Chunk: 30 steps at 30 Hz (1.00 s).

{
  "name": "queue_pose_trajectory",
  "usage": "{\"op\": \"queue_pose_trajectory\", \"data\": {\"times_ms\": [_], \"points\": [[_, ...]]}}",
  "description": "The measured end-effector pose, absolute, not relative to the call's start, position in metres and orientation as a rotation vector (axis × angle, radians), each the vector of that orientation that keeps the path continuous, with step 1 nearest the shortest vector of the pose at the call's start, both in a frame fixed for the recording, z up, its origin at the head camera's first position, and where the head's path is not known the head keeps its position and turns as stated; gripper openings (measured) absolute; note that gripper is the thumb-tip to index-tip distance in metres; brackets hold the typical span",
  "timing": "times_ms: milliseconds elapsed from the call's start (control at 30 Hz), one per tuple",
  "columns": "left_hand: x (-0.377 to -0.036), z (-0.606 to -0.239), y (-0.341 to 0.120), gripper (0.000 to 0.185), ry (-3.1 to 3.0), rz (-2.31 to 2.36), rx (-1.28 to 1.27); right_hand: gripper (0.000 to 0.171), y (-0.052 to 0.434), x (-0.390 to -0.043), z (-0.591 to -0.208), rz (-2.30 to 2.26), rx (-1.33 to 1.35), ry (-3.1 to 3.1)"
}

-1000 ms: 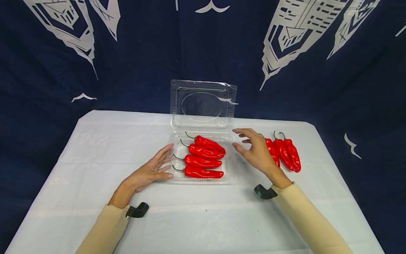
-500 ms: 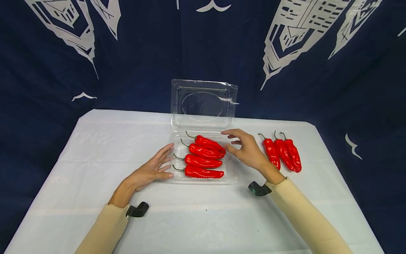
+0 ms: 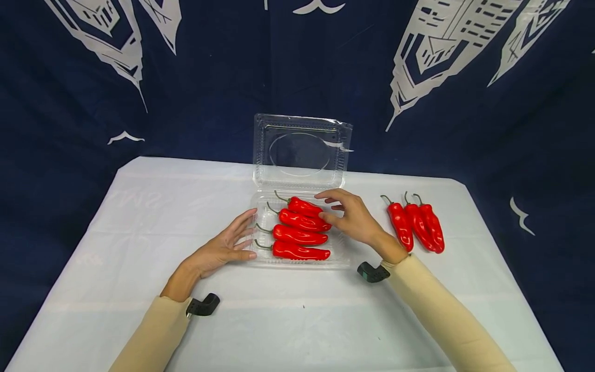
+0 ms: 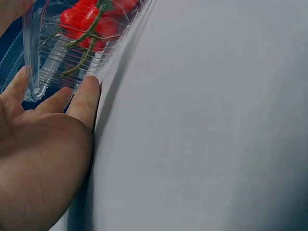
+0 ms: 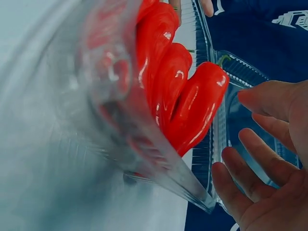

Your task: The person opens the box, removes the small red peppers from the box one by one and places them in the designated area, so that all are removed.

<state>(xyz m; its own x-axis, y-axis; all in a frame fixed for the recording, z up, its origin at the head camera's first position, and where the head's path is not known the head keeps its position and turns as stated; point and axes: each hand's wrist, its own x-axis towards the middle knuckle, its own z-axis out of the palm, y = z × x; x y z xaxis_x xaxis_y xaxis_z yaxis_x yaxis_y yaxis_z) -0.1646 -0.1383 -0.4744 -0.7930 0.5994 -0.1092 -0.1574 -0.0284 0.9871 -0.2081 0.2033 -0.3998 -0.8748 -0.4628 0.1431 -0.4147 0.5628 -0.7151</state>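
Several glossy red peppers [image 3: 297, 235] with green stems lie in a row in a clear plastic clamshell container [image 3: 339, 258], its lid [image 3: 302, 155] raised at the back. My left hand [image 3: 220, 250] rests at the container's left side, fingers extended; in the left wrist view its fingertips [image 4: 89, 89] meet the ribbed wall near the stems. Over the container's back right corner is my right hand [image 3: 353, 214], thumb and fingers spread apart close to the tip of the farthest pepper [image 3: 302, 206]. The right wrist view shows a gap between those fingers and the red pepper [image 5: 202, 101].
Three more red peppers [image 3: 416, 225] lie side by side on the white table [image 3: 288, 320], right of the container. A dark blue cloth [image 3: 316, 62] with white printed shapes hangs behind the table.
My right hand has moved left, from beside the container to over its back right corner and the farthest pepper's tip. The left hand has kept its place at the container's side.
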Motion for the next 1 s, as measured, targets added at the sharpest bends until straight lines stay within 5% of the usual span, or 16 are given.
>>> {"op": "queue_pose_trajectory", "data": {"times_ms": [1000], "points": [[-0.164, -0.473, -0.138, 0.105, 1.724, 1.877, 0.471, 0.042, 0.183, -0.227, -0.406, -1.033, -0.782, 2.695]]}}
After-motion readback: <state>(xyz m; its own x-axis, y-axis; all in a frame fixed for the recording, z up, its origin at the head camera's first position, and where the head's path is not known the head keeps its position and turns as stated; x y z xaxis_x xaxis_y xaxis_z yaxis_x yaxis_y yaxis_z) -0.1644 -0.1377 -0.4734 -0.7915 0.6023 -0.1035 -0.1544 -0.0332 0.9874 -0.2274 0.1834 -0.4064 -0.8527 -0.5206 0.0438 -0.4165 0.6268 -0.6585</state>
